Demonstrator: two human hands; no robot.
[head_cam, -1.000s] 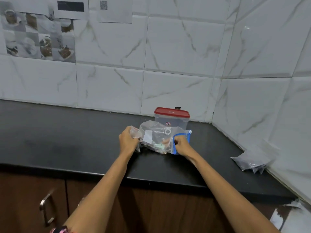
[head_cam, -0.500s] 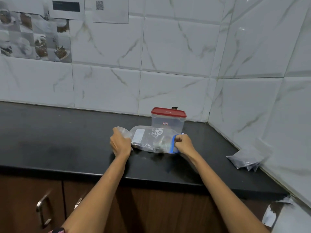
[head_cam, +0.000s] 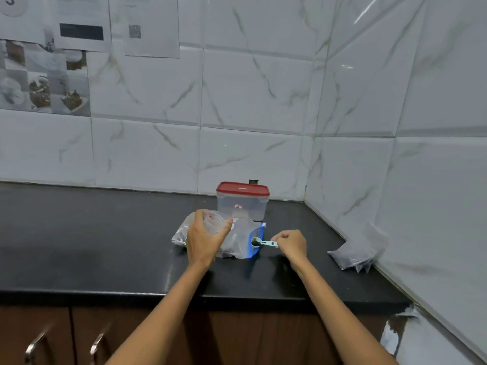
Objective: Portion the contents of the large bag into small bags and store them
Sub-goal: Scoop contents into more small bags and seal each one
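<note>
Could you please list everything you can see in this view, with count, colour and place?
Large zip bag: one, clear with blue opening, lying mid-counter.
Measuring spoon: one, pale blue, dark contents in its bowl, at the bag's mouth.
Small bag: one, clear, on the large bag, under the left hand.
Storage box: one, clear with red lid, behind the bag.
Filled bags: count unclear, clear with dark contents, against the right wall.
Counter: one, black.
Papers: several, white, on the tiled wall.
Cabinet handles: two, metal, below the counter.
Left hand: gripping the small bag.
Right hand: holding the spoon handle.
</note>
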